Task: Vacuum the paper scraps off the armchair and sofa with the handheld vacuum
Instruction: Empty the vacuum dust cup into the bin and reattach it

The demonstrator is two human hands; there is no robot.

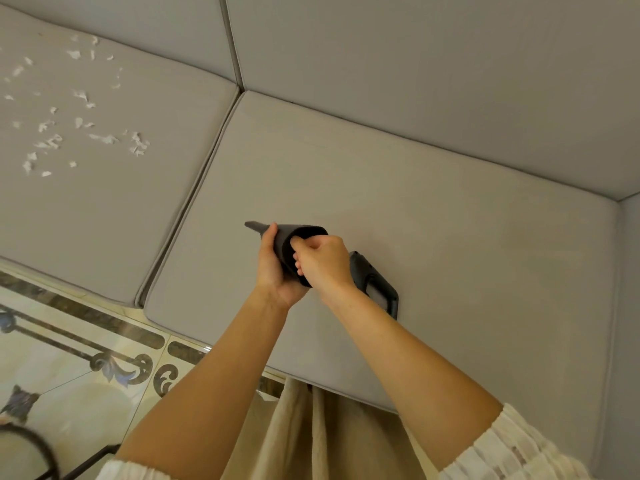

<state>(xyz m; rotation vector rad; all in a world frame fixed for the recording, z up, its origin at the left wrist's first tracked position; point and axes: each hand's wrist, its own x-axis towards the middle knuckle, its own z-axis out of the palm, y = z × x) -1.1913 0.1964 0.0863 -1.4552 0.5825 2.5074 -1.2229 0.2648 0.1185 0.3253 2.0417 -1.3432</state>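
Observation:
Over the right seat cushion point(433, 209) of the grey sofa I hold a dark grey cone-shaped vacuum nozzle piece point(277, 237), detached from the vacuum. My left hand point(273, 268) grips its body from below. The fingers of my right hand point(322, 261) curl over the rim of its wide open end. The vacuum's handle body point(375, 284) lies on the cushion just behind my right wrist. Several white paper scraps point(69, 123) are scattered over the left seat cushion point(145, 209).
Grey back cushions point(415, 71) rise behind the seats, and a sofa arm point(628, 289) closes the right side. Patterned floor tiles point(104, 368) show at lower left, with a dark curved object point(34, 445) near the corner. My beige clothing hangs below the sofa's front edge.

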